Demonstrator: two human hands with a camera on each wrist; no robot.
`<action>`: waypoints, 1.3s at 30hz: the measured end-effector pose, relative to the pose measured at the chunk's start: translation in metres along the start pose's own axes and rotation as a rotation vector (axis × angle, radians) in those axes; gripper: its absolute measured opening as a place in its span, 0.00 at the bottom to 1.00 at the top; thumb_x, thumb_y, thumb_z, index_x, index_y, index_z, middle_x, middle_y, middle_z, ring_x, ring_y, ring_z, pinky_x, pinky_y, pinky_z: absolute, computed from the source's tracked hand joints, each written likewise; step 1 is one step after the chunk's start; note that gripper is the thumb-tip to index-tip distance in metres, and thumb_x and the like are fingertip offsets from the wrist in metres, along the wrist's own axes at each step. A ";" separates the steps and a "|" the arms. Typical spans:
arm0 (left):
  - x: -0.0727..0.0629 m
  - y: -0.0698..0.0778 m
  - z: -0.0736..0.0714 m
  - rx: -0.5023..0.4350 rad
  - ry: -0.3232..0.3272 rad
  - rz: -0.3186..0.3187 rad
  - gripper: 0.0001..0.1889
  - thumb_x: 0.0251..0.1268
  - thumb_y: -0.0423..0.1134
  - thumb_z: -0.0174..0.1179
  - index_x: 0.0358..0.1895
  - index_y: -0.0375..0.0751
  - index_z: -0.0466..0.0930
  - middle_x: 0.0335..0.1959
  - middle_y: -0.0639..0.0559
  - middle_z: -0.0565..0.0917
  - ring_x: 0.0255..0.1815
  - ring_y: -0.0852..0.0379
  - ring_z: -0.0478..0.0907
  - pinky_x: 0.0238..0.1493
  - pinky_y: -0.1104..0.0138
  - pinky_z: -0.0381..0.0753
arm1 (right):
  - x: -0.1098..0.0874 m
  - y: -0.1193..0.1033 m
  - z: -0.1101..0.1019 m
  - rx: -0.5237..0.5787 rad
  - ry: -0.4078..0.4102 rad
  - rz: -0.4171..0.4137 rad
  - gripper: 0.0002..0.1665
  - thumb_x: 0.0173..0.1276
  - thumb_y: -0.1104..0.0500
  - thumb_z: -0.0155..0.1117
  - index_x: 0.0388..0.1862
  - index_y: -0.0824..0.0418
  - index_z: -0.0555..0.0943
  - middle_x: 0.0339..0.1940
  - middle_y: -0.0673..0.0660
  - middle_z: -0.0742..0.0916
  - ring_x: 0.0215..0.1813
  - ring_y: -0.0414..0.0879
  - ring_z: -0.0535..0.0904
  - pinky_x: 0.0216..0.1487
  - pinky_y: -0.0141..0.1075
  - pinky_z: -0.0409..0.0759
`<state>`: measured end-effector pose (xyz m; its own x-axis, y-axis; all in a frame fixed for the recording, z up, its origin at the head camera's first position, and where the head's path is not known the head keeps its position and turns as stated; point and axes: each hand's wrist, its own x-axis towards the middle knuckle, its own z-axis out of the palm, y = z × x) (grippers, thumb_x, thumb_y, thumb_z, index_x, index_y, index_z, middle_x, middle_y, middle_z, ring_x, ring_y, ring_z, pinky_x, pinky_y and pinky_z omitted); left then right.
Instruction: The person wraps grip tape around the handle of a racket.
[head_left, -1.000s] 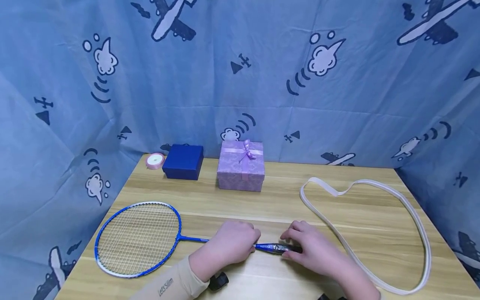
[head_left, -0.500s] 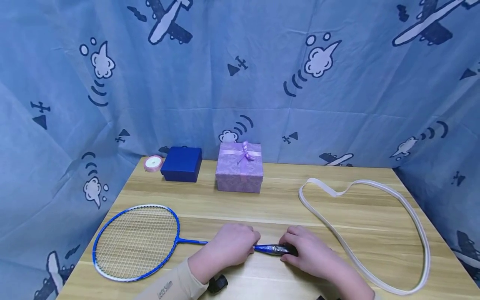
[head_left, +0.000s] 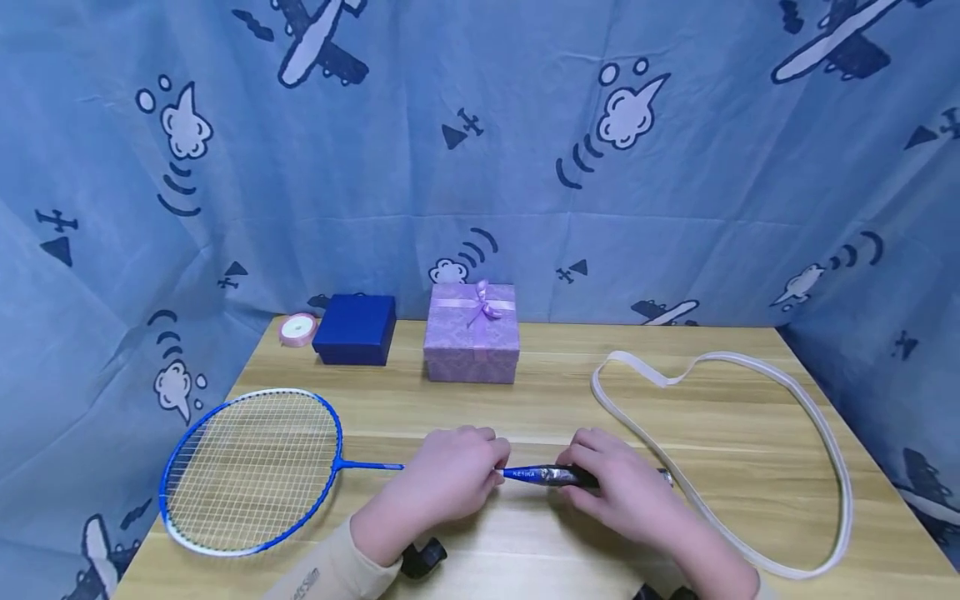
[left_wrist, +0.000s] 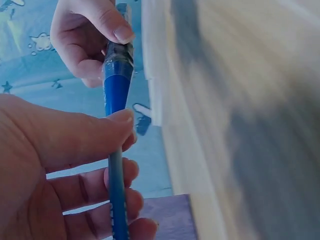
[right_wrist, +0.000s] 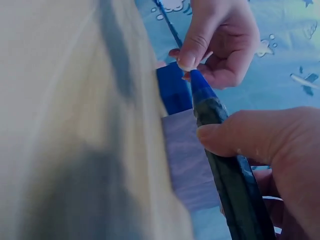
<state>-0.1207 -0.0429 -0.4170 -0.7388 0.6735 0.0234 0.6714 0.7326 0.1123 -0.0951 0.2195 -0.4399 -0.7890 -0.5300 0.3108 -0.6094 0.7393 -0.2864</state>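
Note:
A blue and white badminton racket [head_left: 255, 475] lies crosswise, its strung head to the left and its dark handle to the right. My left hand [head_left: 453, 475] pinches the thin shaft just above the handle; in the left wrist view the thumb and fingers close round the shaft [left_wrist: 116, 185]. Round the black-wrapped handle curl the thumb and fingers of my right hand [head_left: 618, 483], with the butt end showing past the palm. The right wrist view has the dark grip [right_wrist: 232, 195] under the thumb, and the left hand [right_wrist: 220, 45] farther up the shaft.
At the back of the wooden table [head_left: 555, 400] stand a purple gift box [head_left: 472, 342] with a bow, a dark blue box [head_left: 355, 329] and a pink ribbon roll [head_left: 297, 329]. A white strap [head_left: 825, 433] lies in a loop on the right. Blue printed cloth [head_left: 510, 167] hangs behind.
My right hand has closed round the handle. The racket has risen a little, its head tilting, and the handle's butt now shows beyond the right hand. The head view has shifted slightly.

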 end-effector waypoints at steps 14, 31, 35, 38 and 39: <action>-0.002 -0.003 -0.036 -0.127 0.133 -0.025 0.08 0.74 0.52 0.63 0.41 0.54 0.83 0.33 0.64 0.80 0.27 0.66 0.73 0.26 0.70 0.72 | 0.021 -0.004 -0.034 -0.039 0.166 -0.112 0.18 0.53 0.56 0.83 0.42 0.48 0.85 0.37 0.38 0.79 0.38 0.34 0.71 0.35 0.31 0.73; 0.002 -0.004 -0.068 -0.139 0.330 -0.032 0.07 0.69 0.54 0.68 0.39 0.60 0.90 0.27 0.66 0.81 0.24 0.68 0.73 0.23 0.73 0.67 | 0.038 0.002 -0.065 0.005 0.195 -0.159 0.18 0.59 0.52 0.81 0.47 0.50 0.86 0.43 0.41 0.82 0.45 0.36 0.76 0.46 0.32 0.76; 0.001 -0.007 -0.071 -0.105 0.363 -0.036 0.06 0.69 0.53 0.69 0.39 0.60 0.91 0.27 0.66 0.81 0.24 0.68 0.74 0.22 0.73 0.67 | 0.040 0.030 -0.081 0.145 0.217 -0.039 0.17 0.66 0.57 0.76 0.53 0.53 0.86 0.49 0.48 0.86 0.50 0.39 0.78 0.50 0.32 0.75; 0.000 -0.010 -0.073 -0.090 0.387 -0.051 0.05 0.68 0.52 0.69 0.39 0.60 0.91 0.27 0.67 0.81 0.24 0.68 0.74 0.23 0.73 0.67 | 0.042 0.073 -0.087 0.242 0.242 0.195 0.13 0.75 0.59 0.67 0.56 0.58 0.84 0.50 0.55 0.87 0.49 0.41 0.79 0.49 0.29 0.75; -0.001 -0.010 -0.074 -0.089 0.388 -0.059 0.05 0.68 0.52 0.69 0.39 0.60 0.91 0.27 0.67 0.81 0.24 0.68 0.73 0.23 0.73 0.67 | 0.042 0.089 -0.085 0.253 0.228 0.283 0.12 0.78 0.57 0.64 0.56 0.60 0.84 0.50 0.57 0.88 0.48 0.42 0.80 0.46 0.29 0.76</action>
<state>-0.1311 -0.0587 -0.3451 -0.7545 0.5311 0.3856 0.6322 0.7460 0.2096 -0.1758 0.2984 -0.3755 -0.9074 -0.1952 0.3722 -0.3944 0.7017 -0.5933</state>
